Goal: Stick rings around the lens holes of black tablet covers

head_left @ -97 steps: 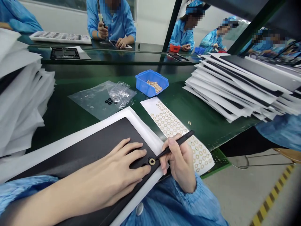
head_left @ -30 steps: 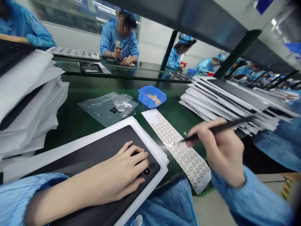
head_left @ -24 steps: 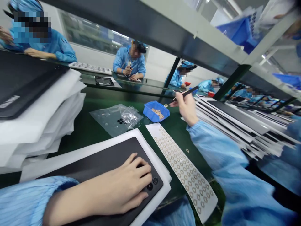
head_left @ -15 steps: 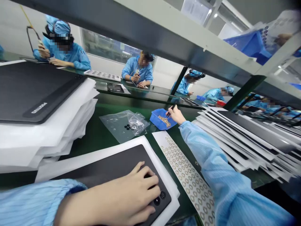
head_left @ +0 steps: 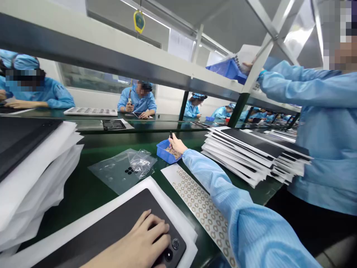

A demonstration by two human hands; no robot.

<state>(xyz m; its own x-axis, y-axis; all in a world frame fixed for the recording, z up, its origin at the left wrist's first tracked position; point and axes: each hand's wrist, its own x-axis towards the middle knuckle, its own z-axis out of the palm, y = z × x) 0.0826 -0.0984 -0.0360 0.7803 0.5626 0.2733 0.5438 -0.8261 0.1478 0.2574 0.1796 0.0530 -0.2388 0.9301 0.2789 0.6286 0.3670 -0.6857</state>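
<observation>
My left hand [head_left: 145,238] lies on a dark tablet back cover [head_left: 122,219], its fingers a little spread near two round camera lens openings at the corner. White sheets [head_left: 145,182] lie beneath the cover. My right hand [head_left: 177,144] is at a small blue tray [head_left: 164,155] holding many tiny brass-coloured parts [head_left: 175,153]. Its fingers are closed on black tweezers [head_left: 171,135]; the tips are too small to make out. Beside my right sleeve is a white strip [head_left: 195,197] covered with rows of ring-shaped stickers.
A clear plastic bag [head_left: 114,169] with small black rings [head_left: 129,170] lies left of the tray. Stacks of covers and paper stand at left [head_left: 47,175] and right [head_left: 237,156]. A shelf [head_left: 156,56] crosses overhead. A person in blue [head_left: 326,149] stands at right; others sit opposite.
The view has turned to the right, bringing a standing person into sight. My left hand stays on the cover, and my right hand stays at the blue tray with the tweezers.
</observation>
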